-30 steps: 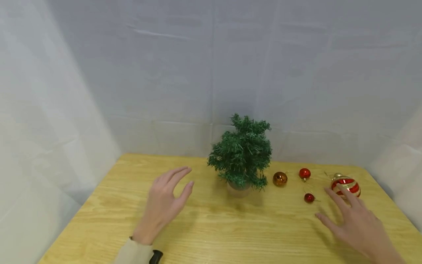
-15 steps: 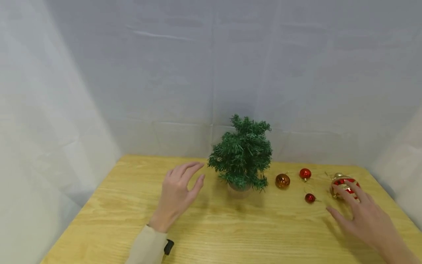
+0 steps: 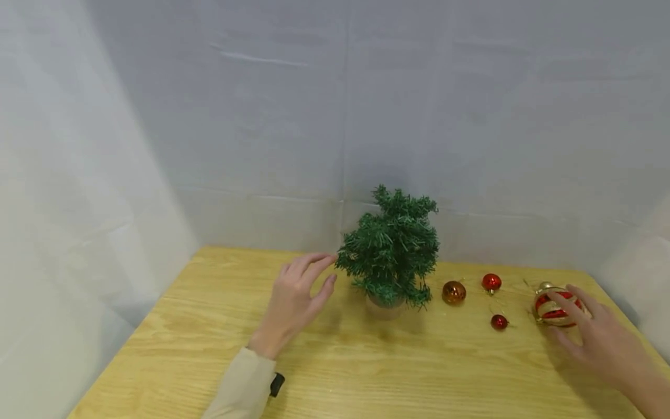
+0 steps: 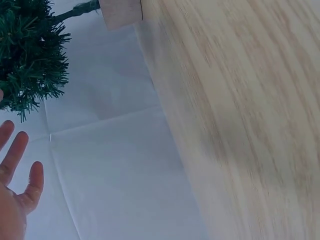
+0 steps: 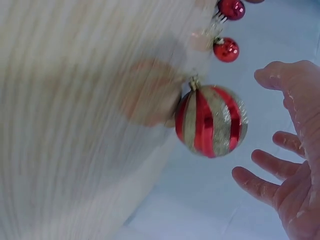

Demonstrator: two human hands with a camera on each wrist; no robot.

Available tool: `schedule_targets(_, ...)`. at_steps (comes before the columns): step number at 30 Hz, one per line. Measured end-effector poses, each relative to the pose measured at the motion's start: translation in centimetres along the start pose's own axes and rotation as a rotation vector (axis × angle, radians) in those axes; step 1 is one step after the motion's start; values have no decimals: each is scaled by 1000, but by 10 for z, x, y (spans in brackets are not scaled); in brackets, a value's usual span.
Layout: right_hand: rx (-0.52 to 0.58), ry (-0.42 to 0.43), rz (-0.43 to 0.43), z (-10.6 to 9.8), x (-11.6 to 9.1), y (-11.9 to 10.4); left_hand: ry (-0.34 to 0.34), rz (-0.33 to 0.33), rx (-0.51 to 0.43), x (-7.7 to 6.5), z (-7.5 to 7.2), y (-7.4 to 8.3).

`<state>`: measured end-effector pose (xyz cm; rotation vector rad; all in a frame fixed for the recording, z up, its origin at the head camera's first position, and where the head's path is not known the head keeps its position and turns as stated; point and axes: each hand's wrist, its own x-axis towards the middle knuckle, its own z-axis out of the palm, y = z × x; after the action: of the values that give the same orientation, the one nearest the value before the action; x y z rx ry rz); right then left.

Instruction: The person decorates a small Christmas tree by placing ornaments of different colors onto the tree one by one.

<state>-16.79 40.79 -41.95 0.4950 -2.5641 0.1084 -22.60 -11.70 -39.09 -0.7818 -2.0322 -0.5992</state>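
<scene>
A small green artificial Christmas tree (image 3: 389, 250) stands upright on the wooden table. My left hand (image 3: 295, 297) is beside its left branches, fingers stretched toward them; whether the fingertips touch cannot be told. In the left wrist view this hand (image 4: 15, 185) has its fingers apart, near the branches. At the right, a large red and gold striped bauble (image 3: 549, 311) lies on the table, partly covered by my right hand (image 3: 602, 337). The right wrist view shows the striped bauble (image 5: 212, 120) with a gap to the spread fingers and thumb of the right hand (image 5: 295, 170).
Between tree and striped bauble lie an orange-brown bauble (image 3: 453, 293), a red bauble (image 3: 491, 283) and a small dark red bauble (image 3: 499, 322). A gold bauble (image 3: 545, 286) shows behind the striped one. White cloth (image 3: 282, 145) hangs behind the wooden table (image 3: 366, 372).
My left hand has moved right, up to the tree's branches. My right hand has moved right, around the front and right of the striped bauble. The view has shifted slightly.
</scene>
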Motion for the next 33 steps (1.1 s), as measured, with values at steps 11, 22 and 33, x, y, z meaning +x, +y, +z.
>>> schedule_targets(11,46,-65,-43,3,4,27,-6,-24,-69,9,4,2)
schedule_targets(22,-1,-100,-54,12,5,33,-17,64,-66,17,11,3)
schedule_targets(33,18,-134,-8,10,3,33,-37,112,16,17,17,2)
